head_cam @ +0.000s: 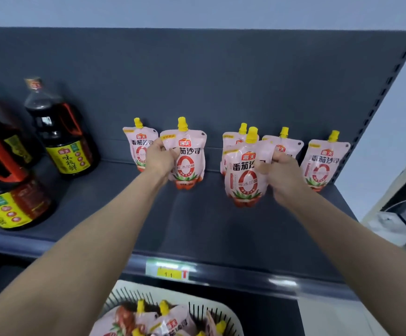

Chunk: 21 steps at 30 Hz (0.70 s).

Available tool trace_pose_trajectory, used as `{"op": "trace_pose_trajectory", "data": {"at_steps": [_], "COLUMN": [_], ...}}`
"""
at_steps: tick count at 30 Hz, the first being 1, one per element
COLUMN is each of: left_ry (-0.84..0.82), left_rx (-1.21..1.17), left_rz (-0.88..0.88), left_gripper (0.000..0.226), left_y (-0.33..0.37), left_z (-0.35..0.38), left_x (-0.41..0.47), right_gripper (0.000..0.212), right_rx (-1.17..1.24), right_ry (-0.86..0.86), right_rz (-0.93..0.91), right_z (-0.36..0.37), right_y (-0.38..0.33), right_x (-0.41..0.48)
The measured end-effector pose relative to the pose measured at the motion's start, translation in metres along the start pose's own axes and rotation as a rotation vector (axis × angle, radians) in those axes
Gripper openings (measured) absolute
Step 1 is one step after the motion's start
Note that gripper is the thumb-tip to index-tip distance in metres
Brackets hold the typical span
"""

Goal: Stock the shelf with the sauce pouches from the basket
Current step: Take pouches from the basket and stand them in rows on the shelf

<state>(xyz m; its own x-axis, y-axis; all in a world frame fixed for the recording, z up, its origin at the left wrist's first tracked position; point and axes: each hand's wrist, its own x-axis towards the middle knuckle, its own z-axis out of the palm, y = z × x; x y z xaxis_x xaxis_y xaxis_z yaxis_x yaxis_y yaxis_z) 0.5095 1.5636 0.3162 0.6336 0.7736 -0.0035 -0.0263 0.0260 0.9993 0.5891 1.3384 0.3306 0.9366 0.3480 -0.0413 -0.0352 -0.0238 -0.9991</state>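
Pink sauce pouches with yellow caps stand along the back of the dark shelf [197,229]. My left hand [159,159] grips the left side of one upright pouch [189,156], just in front of another pouch [137,144]. My right hand [280,170] grips the right side of a second pouch [244,170], held in front of two standing pouches [233,139] [284,144]. One more pouch [324,161] stands at the far right. Below, the white basket [223,316] holds several more pouches [170,323].
Three large dark soy sauce bottles stand at the shelf's left: one at the back [60,132] and two nearer the front [10,190]. A yellow price tag [169,271] sits on the shelf's front edge. The shelf's perforated upright [376,105] bounds the right side.
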Motion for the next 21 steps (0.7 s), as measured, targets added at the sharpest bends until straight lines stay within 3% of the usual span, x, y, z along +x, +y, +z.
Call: {"op": "trace_pose_trajectory", "data": {"at_steps": [9,21], "left_ry": [-0.013,-0.036], "left_rx": [-0.045,-0.015], "left_rz": [-0.013,-0.023], "left_gripper": [0.028,0.025], "left_y": [-0.041,-0.057], "left_z": [0.024,0.035], "left_x": [0.076,0.107], "right_gripper": [0.023,0.028], "right_rx": [-0.030,-0.051], "right_ry": [-0.055,-0.080], "right_rz": [0.034,0.034], "right_z": [0.010,0.005], "right_y": [0.037,0.051], "right_x": [0.063,0.080]}}
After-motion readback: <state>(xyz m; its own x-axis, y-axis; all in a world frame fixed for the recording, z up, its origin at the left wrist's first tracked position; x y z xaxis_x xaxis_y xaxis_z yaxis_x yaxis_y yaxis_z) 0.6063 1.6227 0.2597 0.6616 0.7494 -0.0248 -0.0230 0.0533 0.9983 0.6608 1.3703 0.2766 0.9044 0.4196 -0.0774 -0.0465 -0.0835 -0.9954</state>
